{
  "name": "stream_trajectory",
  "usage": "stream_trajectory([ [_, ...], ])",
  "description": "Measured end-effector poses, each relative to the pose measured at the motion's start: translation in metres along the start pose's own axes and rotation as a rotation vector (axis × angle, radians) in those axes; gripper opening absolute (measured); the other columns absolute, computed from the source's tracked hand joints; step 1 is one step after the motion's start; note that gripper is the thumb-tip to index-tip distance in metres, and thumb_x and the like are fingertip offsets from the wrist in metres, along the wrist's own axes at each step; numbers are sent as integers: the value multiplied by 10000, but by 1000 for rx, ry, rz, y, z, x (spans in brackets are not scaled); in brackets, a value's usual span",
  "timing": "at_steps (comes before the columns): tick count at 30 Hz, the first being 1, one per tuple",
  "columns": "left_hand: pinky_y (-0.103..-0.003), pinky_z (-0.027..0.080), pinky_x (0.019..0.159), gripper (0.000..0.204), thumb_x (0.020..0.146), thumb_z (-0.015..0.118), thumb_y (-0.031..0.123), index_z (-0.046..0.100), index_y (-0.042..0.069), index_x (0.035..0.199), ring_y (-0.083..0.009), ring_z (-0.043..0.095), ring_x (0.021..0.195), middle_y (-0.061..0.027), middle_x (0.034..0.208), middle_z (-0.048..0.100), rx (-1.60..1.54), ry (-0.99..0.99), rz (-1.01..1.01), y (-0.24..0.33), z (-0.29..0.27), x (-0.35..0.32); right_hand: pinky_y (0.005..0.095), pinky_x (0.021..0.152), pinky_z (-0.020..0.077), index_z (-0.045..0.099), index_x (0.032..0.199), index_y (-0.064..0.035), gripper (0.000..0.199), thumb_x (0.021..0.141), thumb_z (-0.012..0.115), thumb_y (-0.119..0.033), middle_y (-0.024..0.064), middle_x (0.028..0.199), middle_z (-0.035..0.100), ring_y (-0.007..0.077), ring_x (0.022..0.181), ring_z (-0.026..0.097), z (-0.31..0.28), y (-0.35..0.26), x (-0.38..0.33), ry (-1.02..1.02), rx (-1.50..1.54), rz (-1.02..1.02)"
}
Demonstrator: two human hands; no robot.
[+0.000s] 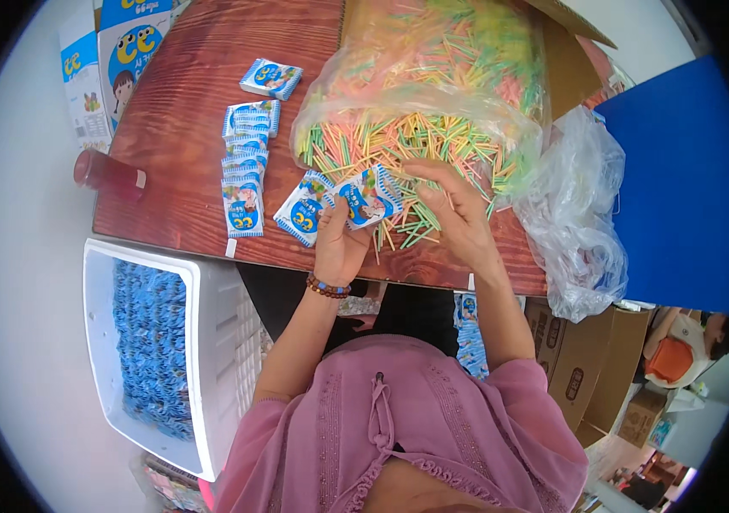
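My left hand (343,244) pinches a small blue-and-white packet (369,197) by its lower left edge, above the table's front. Another such packet (303,208) lies flat beside it, partly under my left fingers. Just right of the held packet is my right hand (463,222), thumb and forefinger apart with sticks showing between them; I see nothing held there. Thin pink, green and yellow sticks (356,145) spill from a large clear plastic bag (476,107), some lying loose under my right hand. An overlapping row of packets (243,205) lies to the left, with one packet (271,79) beyond it.
The reddish wooden table (185,111) holds a red-capped jar (112,175) at its left edge. Below stands a white bin (198,342) full of blue packets. Crumpled clear plastic (574,222) hangs over the right edge, near a blue panel (681,188) and cardboard boxes (582,368).
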State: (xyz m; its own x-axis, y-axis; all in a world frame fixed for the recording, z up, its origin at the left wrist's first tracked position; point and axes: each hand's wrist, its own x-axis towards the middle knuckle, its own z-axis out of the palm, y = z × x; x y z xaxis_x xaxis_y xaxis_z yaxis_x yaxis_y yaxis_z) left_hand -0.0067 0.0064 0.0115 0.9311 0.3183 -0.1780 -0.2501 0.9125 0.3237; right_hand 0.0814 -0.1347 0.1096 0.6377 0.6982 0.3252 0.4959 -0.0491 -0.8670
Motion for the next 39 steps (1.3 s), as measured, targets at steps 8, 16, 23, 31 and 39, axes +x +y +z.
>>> stream_trajectory([
  [8, -388, 463, 969, 277, 958, 532, 150, 528, 45, 1214, -199, 591, 1085, -73, 1183, 606, 34, -173, 23, 7, 0, -5, 273, 736, 483, 626, 1008, 8, 171, 897, 619, -121, 72, 875, 643, 118, 832, 605, 25, 5, 2, 110, 239, 260],
  [16, -198, 486, 698, 164, 853, 663, 37, 671, -2, 1012, -43, 610, 785, 2, 891, 679, 695, -53, 157, 40, -3, -11, 242, 704, 477, 640, 1001, 6, 159, 895, 619, -111, 36, 892, 656, 92, 808, 601, 43, 3, 23, -83, 292, 285],
  [23, -199, 471, 668, 150, 856, 658, 34, 670, -15, 997, -41, 597, 756, -3, 875, 672, 716, 183, 289, 59, -27, -33, 225, 666, 448, 649, 945, -1, 102, 866, 643, -65, -2, 781, 611, 58, 716, 547, 89, 8, 37, -172, 271, 245],
  [31, -308, 465, 832, 360, 835, 662, 38, 569, -2, 1181, -171, 583, 996, -107, 1130, 607, 1167, 530, 845, 115, -59, -63, 316, 643, 471, 665, 965, 5, 295, 818, 672, -251, 124, 777, 661, 178, 702, 625, 175, 27, 84, -371, -33, 216],
  [39, -406, 252, 979, 406, 788, 701, 171, 583, 71, 1164, -249, 478, 1130, -82, 1174, 551, 2003, 550, 892, 113, -84, -58, 408, 668, 500, 628, 1014, -36, 355, 788, 699, -299, 152, 855, 669, 270, 742, 656, 190, 41, 96, -169, -173, 134],
])
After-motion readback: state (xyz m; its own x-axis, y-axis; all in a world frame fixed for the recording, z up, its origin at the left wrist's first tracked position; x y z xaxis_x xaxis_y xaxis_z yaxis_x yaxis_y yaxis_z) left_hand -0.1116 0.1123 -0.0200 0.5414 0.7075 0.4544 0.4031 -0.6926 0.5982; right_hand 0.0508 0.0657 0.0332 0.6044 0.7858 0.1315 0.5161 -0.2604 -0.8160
